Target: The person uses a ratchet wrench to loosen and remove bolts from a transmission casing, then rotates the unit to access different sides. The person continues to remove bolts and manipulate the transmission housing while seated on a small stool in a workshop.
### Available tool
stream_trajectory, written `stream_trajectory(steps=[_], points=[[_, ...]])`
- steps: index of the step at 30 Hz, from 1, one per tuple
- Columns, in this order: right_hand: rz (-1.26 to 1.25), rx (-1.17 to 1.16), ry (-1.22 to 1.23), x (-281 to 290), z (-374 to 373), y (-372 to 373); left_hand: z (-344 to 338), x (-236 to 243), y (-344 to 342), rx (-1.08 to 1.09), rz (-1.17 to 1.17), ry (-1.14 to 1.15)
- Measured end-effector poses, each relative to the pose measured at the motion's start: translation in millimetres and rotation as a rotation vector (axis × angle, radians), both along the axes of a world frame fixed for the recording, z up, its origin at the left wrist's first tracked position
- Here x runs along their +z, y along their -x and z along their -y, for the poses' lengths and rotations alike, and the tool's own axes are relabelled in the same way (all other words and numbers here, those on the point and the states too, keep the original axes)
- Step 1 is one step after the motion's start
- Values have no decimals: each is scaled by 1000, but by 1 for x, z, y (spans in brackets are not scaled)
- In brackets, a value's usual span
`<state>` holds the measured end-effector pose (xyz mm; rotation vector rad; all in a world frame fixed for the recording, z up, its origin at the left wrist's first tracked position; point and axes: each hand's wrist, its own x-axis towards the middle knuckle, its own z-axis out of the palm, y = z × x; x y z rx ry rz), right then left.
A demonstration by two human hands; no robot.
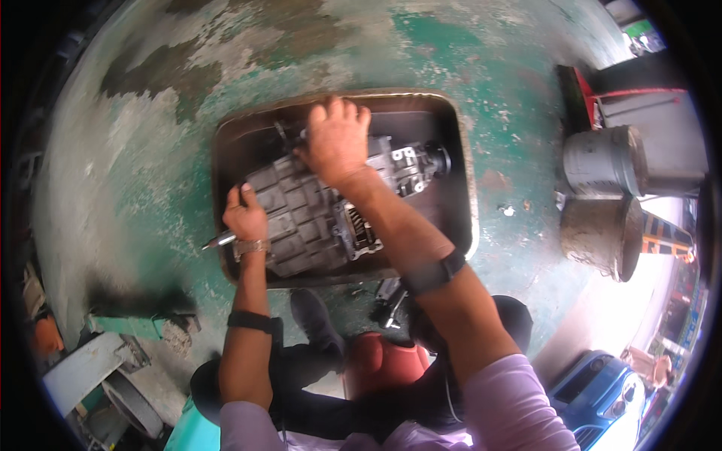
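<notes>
Your right hand (336, 139) presses palm-down, fingers spread and open, on top of the grey ribbed gearbox (316, 214), which lies on its side inside a dark, shallow metal tray (451, 120) on the worn green floor (150, 150). Your left hand (245, 218) is closed around a slim metal tool (218, 241) at the casing's left edge, just above the tray's rim. Two grimy buckets (605, 195) stand well apart to the right.
</notes>
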<state>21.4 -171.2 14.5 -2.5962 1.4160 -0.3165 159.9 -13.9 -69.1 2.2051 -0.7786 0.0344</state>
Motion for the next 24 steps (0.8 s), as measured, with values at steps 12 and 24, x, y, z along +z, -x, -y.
stream_trajectory(steps=[12,24], points=[[56,-1,57,-1,-11,-6,-29,30,-23,-346,-197,-207],[24,-24,71,-9,1,-1,-69,30,-86,-671,-166,-840]])
